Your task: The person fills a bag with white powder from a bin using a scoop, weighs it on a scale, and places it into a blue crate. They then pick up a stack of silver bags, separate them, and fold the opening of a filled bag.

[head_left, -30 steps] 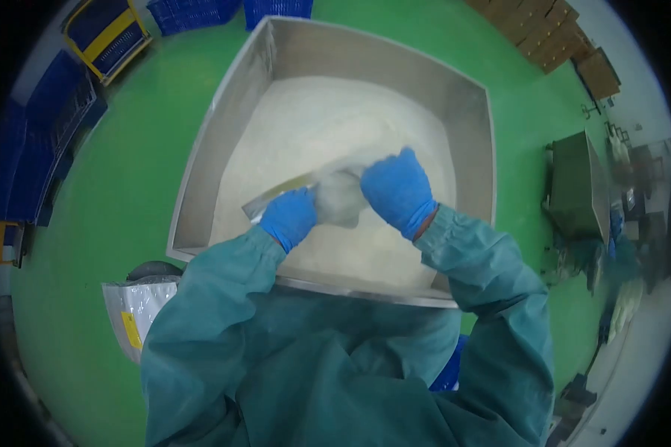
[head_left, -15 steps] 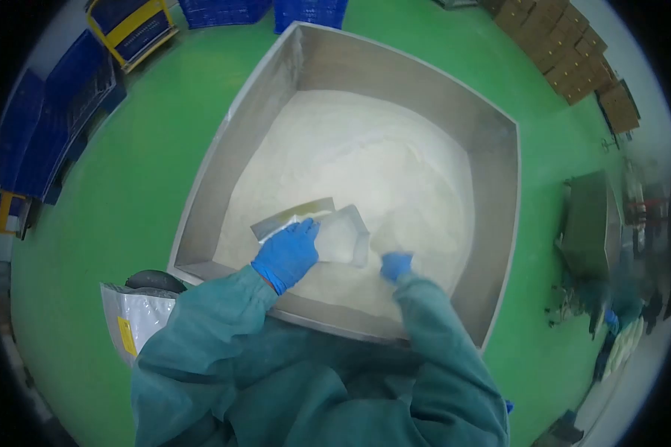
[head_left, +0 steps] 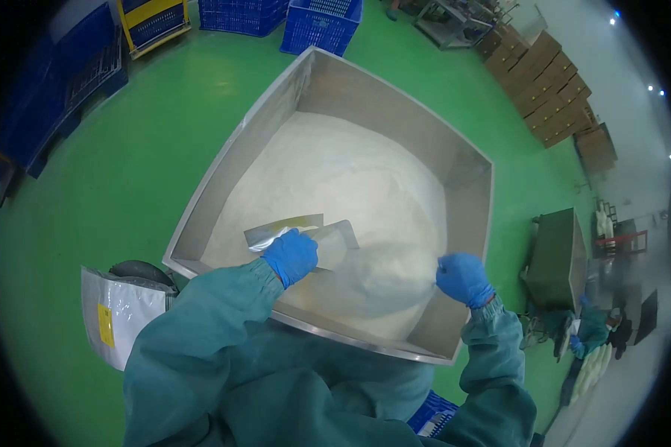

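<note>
From here I see the left hand (head_left: 291, 258) closed on a silver pouch (head_left: 264, 236), held above the pale powder (head_left: 328, 160) inside a metal bin (head_left: 231, 149), nearer its front edge than its far walls. The right hand (head_left: 464, 279) is curled around the end of what looks like a scoop (head_left: 395, 272), blurred, and overlaps the bin's right rim, so room on that side is tight. Powder spreads beyond both hands, and green floor (head_left: 138, 160) stretches wide along the left.
</note>
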### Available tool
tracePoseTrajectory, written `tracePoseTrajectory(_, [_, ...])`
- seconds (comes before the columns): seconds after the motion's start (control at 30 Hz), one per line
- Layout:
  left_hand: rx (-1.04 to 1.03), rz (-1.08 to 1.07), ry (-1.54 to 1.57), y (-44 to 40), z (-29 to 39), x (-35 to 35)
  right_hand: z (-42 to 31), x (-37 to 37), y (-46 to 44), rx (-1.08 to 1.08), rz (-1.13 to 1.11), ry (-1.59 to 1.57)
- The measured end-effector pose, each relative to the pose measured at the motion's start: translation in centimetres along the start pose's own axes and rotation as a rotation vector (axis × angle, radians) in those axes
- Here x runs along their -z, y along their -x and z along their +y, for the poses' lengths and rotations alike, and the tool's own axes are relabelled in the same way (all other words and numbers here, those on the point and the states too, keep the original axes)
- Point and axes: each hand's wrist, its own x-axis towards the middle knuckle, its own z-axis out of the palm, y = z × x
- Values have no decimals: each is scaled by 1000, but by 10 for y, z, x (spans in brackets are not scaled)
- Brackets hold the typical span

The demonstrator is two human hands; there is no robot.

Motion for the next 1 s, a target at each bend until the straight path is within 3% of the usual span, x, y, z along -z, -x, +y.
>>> tracePoseTrajectory(0.07, [76, 30, 21, -1, 5, 4, -38, 34, -5, 127, 249, 318])
tracePoseTrajectory(0.17, [156, 46, 35, -1, 6, -6, -96, 52, -23, 168, 249, 422])
tracePoseTrajectory(0.23, [157, 52, 25, -4, 7, -14, -116, 57, -30, 304, 384, 518])
tracePoseTrajectory(0.37, [142, 49, 11, -6, 6, -19, -128, 76, -21, 284, 372, 595])
tracePoseTrajectory(0.43, [106, 47, -8, -5, 5, -17, -123, 72, -23, 54, 189, 550])
tracePoseTrajectory(0.53, [186, 70, 23, -1, 5, -15, -98, 18, -55, 99, 100, 676])
tracePoseTrajectory(0.6, [128, 57, 10, -1, 4, -14, -91, -41, -80, -12, -48, 464])
tracePoseTrajectory(0.67, [80, 34, -6, -1, 1, -10, -71, -115, -100, -18, -44, 5])
tracePoseTrajectory(0.8, [47, 25, 25, 7, -17, 22, -82, -102, -93, -90, 53, -152])
tracePoseTrajectory(0.87, [99, 101, 29, 6, -23, 57, -83, -79, -78, -72, 404, -458])
tracePoseTrajectory(0.9, [168, 180, 44, 5, -26, 77, -76, -73, -85, -92, 426, -469])
tracePoseTrajectory(1.0, [168, 86, 153, -18, -32, 135, -62, -51, -66, -135, 575, -370])
